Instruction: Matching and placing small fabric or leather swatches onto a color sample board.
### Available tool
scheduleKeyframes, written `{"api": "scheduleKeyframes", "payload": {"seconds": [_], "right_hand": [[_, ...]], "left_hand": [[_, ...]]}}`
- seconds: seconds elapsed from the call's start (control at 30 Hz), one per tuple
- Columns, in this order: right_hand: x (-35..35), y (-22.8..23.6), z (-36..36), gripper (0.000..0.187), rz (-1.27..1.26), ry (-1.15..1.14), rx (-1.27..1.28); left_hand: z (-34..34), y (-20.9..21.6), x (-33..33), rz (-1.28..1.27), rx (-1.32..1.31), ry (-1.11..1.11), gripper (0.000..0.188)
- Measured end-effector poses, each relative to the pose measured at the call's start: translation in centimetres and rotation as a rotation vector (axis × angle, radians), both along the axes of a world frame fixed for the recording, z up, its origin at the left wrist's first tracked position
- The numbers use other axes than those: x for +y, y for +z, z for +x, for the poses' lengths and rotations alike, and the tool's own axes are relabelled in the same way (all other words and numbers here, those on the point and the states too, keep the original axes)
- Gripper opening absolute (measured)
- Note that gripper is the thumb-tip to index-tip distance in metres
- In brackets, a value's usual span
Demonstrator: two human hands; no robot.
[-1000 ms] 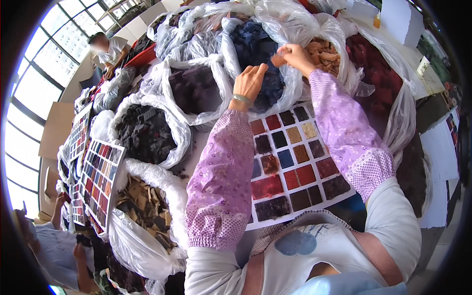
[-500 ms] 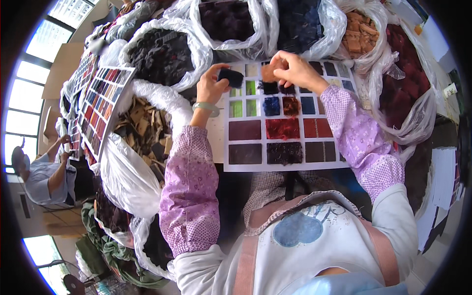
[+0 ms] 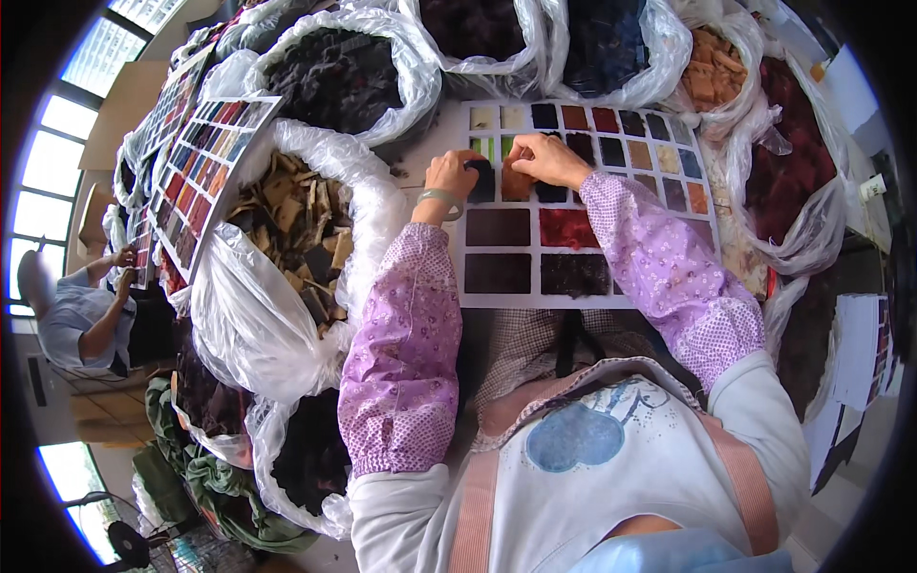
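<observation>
A white sample card (image 3: pixel 535 302) with rows of coloured fabric swatches lies in front of me. My left hand (image 3: pixel 449 178) is closed on a dark navy fabric swatch (image 3: pixel 481 181), low over the card's left side beside the green-striped cells. My right hand (image 3: pixel 552 160) pinches an orange-brown fabric swatch (image 3: pixel 517 185) just right of the navy one. Whether either piece lies flat on the card is unclear. Nearer me on the card are a dark maroon swatch (image 3: pixel 498 227) and a bright red one (image 3: pixel 567 228). My right hand and sleeve hide some cells.
Plastic bags of fabric scraps surround the card: black (image 3: pixel 334 81), navy (image 3: pixel 604 53), orange (image 3: pixel 712 69) and dark red (image 3: pixel 788 153). A bag of tan pieces (image 3: pixel 287 224) stands left, beside another upright swatch card (image 3: pixel 205 181). A person (image 3: pixel 86 315) works at far left.
Both hands, with their swatches, have come down closer together over the card's left columns. The view has shifted slightly, and the card appears a little farther right.
</observation>
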State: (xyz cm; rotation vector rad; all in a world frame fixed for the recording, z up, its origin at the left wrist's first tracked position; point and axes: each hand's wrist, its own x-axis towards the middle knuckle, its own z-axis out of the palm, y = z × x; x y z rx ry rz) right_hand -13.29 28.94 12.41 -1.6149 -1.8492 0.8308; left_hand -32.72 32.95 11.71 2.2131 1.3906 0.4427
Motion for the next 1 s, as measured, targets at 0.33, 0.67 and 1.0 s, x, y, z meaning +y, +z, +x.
{"api": "scheduleKeyframes", "payload": {"seconds": [0.33,0.67,1.0], "right_hand": [[-2.9,-1.5,-0.2,0.018,0.464,0.232,-0.367],[-3.5,-1.3,-0.7,0.006,0.613,0.226,-0.388],[-3.3,-1.4,-0.8,0.010,0.538,0.248,-0.290]], "left_hand": [[-1.0,-0.2,-3.7,0.360,0.070,-0.234,0.036],[-0.5,-0.4,-4.1,0.226,-0.227,-0.163,0.050],[-1.2,-1.4,-6.1,0.520,0.229,-0.195,0.039]]}}
